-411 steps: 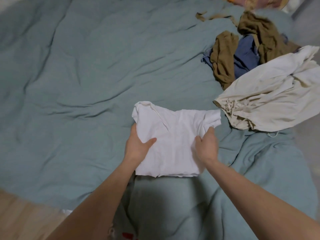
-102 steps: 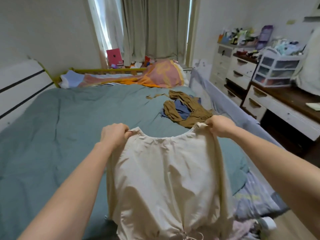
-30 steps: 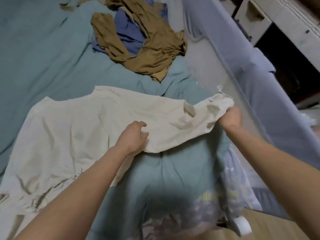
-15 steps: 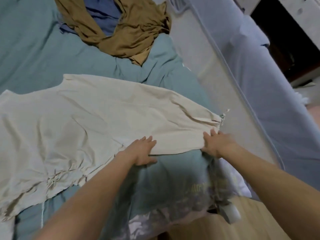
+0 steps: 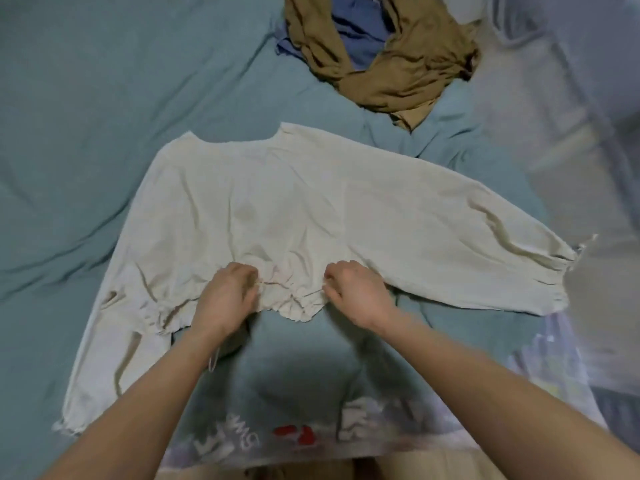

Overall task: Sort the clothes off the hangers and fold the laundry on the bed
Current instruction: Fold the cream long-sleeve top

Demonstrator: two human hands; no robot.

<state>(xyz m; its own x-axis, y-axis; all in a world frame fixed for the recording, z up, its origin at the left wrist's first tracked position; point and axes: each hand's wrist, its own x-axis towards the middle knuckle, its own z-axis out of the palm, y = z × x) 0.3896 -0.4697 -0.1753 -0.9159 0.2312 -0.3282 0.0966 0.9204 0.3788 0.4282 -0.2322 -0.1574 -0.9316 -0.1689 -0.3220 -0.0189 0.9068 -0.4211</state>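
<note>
On the bed [image 5: 104,98], both hands pinch the cream top's [image 5: 294,209] gathered hem.

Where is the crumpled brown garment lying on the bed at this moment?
In the head view, the crumpled brown garment lies at the top, right of centre, on the teal bedcover, over a blue cloth and beyond the spread cream top.

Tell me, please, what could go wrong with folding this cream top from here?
1. Both hands, left and right, pinch the gathered hem of the top; pulling may bunch it more.
2. The right sleeve reaches the edge of the bed and could slide off.
3. The brown clothes lie close beyond the collar, so a fold might catch them.
</note>
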